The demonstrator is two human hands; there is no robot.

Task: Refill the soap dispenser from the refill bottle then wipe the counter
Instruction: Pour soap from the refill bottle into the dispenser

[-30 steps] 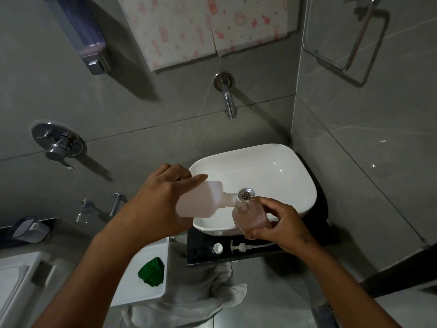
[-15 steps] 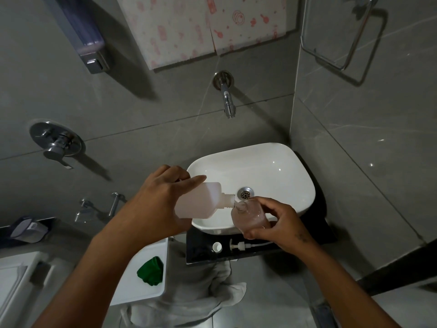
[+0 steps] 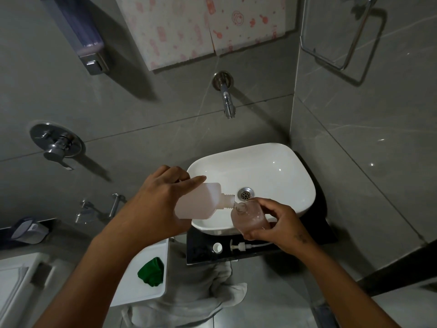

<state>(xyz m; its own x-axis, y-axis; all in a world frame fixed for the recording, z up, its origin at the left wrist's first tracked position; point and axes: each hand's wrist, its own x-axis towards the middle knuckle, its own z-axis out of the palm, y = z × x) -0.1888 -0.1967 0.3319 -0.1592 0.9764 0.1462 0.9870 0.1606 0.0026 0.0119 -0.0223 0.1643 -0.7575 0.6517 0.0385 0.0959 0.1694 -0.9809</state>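
My left hand [image 3: 156,204] grips a white translucent refill bottle [image 3: 201,202], tipped on its side with its neck pointing right. Its mouth meets the open top of a clear soap dispenser bottle [image 3: 248,217] holding pinkish liquid, which my right hand [image 3: 279,223] holds over the front rim of the white basin [image 3: 283,166]. On the black counter [image 3: 203,254] just below lie the dispenser's white pump head [image 3: 243,246] with its tube and a small white cap [image 3: 217,247]. A green cloth [image 3: 151,272] lies on a white cistern lid [image 3: 142,290] at lower left.
A chrome tap [image 3: 227,100] juts from the grey tiled wall above the basin. A wall soap dispenser [image 3: 85,39] hangs top left, a shower mixer [image 3: 59,145] at left, a towel ring [image 3: 340,39] top right. A grey towel [image 3: 189,304] hangs below the counter.
Both hands and bottles hold almost the same pose over the basin; the view has shifted only slightly.
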